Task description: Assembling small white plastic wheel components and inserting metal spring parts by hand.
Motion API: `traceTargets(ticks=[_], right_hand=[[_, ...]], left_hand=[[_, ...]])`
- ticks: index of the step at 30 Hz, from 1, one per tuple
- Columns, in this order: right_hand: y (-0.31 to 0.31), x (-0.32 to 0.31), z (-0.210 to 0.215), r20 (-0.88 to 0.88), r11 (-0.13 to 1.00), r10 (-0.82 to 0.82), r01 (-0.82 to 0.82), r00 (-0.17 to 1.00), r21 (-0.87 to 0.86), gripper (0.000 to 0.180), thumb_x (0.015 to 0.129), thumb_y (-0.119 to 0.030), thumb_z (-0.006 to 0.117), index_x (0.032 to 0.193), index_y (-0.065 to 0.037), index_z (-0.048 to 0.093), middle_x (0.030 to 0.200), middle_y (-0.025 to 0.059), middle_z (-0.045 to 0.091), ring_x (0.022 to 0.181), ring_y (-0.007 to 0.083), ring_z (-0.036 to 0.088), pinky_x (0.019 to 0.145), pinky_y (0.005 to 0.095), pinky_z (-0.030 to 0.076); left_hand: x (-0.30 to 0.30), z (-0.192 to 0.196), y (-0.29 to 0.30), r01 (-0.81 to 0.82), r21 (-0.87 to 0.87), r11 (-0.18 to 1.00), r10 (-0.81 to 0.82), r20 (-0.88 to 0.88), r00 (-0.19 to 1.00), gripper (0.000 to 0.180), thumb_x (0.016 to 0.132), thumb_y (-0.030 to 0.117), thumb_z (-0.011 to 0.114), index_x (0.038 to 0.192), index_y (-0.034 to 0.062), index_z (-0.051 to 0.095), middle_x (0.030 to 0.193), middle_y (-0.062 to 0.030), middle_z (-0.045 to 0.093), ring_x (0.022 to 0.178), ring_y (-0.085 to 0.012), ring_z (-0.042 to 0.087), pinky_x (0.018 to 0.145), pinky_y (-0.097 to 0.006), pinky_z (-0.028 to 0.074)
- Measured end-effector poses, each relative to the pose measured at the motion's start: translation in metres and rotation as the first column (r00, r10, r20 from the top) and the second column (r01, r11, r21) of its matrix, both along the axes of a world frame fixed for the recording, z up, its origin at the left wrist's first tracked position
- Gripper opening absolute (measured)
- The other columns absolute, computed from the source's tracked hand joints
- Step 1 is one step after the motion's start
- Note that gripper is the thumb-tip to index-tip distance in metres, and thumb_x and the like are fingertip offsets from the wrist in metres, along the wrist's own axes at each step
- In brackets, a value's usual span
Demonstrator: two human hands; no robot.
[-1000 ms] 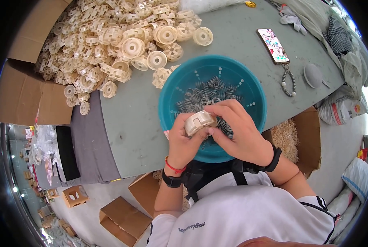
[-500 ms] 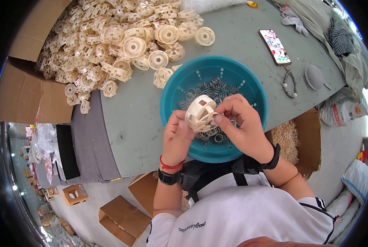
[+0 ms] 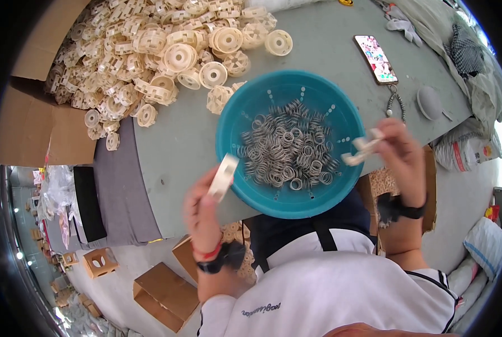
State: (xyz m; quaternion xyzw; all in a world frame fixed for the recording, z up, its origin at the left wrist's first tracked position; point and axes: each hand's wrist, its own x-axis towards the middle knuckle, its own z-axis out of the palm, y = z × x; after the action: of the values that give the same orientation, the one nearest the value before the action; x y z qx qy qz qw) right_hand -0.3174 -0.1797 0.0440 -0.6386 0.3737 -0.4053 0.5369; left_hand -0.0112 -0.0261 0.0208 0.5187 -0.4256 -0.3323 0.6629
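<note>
My left hand (image 3: 203,212) is closed on a cream plastic ring (image 3: 224,178) at the left rim of a teal basin (image 3: 233,121). Over at the basin's right side, my right hand (image 3: 401,154) pinches a second cream plastic part (image 3: 364,147) with prongs, slightly smeared by motion. Many small metal coil springs (image 3: 287,146) lie heaped in the basin between the two hands.
A large heap of cream plastic parts (image 3: 150,56) covers the table's far left, next to a cardboard box (image 3: 26,129). To the right lie a phone (image 3: 376,59) with a beaded strap and a grey rounded object (image 3: 429,103). Open boxes (image 3: 165,297) stand on the floor.
One cream part held between both hands has come apart into two pieces. My left hand has moved left and my right hand right, uncovering the springs.
</note>
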Motion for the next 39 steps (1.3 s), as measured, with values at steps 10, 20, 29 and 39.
traceTargets(ticks=[10, 20, 29, 39], right_hand=[[-0.002, -0.154, -0.032, -0.679, 0.937, -0.335, 0.31, 0.653, -0.163, 0.027, 0.088, -0.004, 0.055, 0.114, -0.001, 0.054, 0.112, 0.0066, 0.058, 0.102, 0.0142, 0.054, 0.089, 0.0294, 0.042], [0.044, 0.076, -0.005, -0.389, 0.7, 0.189, -0.401, 0.902, -0.591, 0.037, 0.071, -0.005, 0.068, 0.107, -0.004, 0.058, 0.108, 0.0123, 0.056, 0.104, 0.0309, 0.053, 0.087, 0.0411, 0.044], [0.042, 0.077, -0.023, -0.337, 0.738, 0.275, -0.423, 0.9, -0.526, 0.039, 0.073, -0.006, 0.067, 0.11, -0.003, 0.056, 0.11, 0.0123, 0.054, 0.101, 0.0303, 0.054, 0.084, 0.041, 0.045], [0.045, 0.096, -0.006, 0.084, 0.973, 0.221, -0.214, 0.972, -0.087, 0.043, 0.085, -0.009, 0.063, 0.123, 0.002, 0.047, 0.105, 0.0165, 0.058, 0.087, 0.0214, 0.061, 0.075, 0.0301, 0.05]], left_hand=[[0.045, 0.014, 0.129, -0.059, 0.876, 0.479, -0.473, 0.313, 0.824, 0.032, 0.087, 0.02, 0.062, 0.11, -0.0014, 0.056, 0.113, -0.0117, 0.061, 0.1, -0.0169, 0.058, 0.087, -0.031, 0.046], [0.091, -0.033, -0.142, -0.132, 0.212, 0.968, -0.137, 0.893, 0.429, 0.064, 0.074, 0.023, 0.073, 0.127, -0.0006, 0.046, 0.13, -0.02, 0.05, 0.121, -0.0315, 0.047, 0.102, -0.038, 0.037], [0.073, -0.022, -0.121, -0.206, 0.141, 0.968, 0.147, 0.348, 0.926, 0.073, 0.07, 0.011, 0.078, 0.129, -0.0013, 0.037, 0.12, -0.0154, 0.048, 0.107, -0.0236, 0.054, 0.089, -0.034, 0.047], [-0.056, 0.007, -0.046, 0.292, 0.009, 0.956, -0.292, -0.001, 0.956, 0.085, 0.068, 0.014, 0.081, 0.137, 0.0011, 0.032, 0.138, -0.0155, 0.032, 0.126, -0.0283, 0.04, 0.102, -0.039, 0.039]])
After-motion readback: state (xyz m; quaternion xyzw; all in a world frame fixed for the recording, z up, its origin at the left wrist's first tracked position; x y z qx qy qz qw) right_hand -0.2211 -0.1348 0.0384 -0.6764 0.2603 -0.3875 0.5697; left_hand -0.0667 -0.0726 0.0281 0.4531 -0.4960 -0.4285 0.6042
